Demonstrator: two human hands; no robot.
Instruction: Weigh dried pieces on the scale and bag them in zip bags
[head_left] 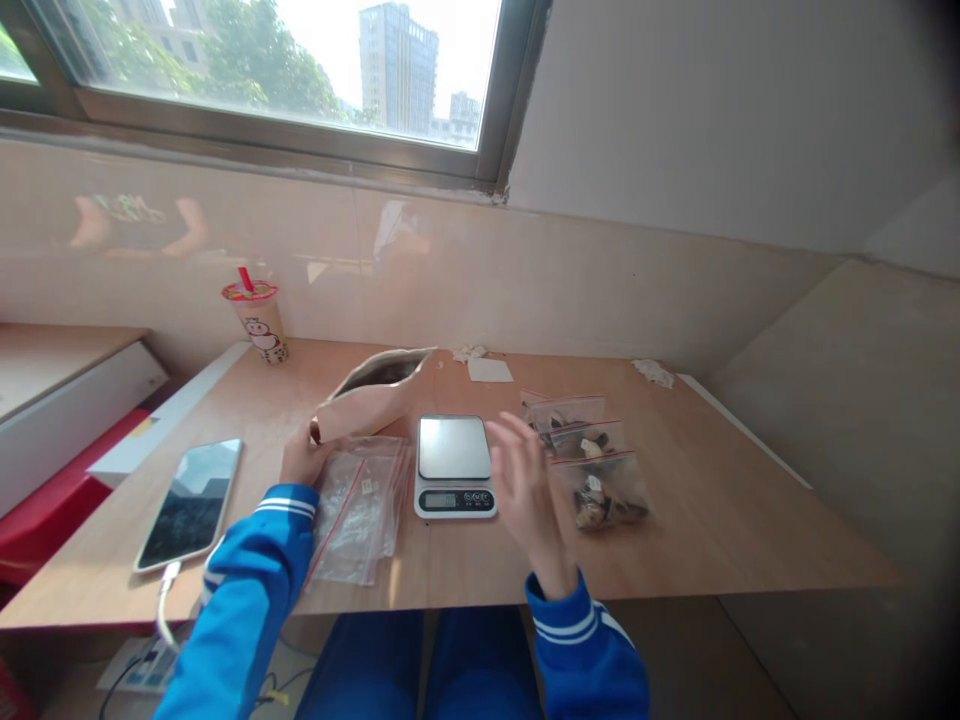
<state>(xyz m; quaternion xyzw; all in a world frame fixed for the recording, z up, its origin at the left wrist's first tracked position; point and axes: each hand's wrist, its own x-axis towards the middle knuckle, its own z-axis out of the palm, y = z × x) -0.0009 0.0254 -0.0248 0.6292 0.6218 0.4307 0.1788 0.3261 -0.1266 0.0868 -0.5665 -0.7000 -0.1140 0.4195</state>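
The left hand (304,458) grips the low end of a tan paper pouch (366,402), which tilts up with its mouth open and something dark inside. The right hand (525,480) is held up wide open, fingers spread, holding nothing, between one kitchen scale (454,465) and three overlapping zip bags (600,492) of brown, chunky dried pieces. Just beside the left hand lies a flat pile of clear zip bags (358,512), apparently unfilled; I can't count them. Also on the wooden table (712,500) are one phone (189,505) with a white cable (160,605), one plastic cup (256,325) with a red straw (245,279), one paper square (490,370) and two crumpled tissues (652,373).
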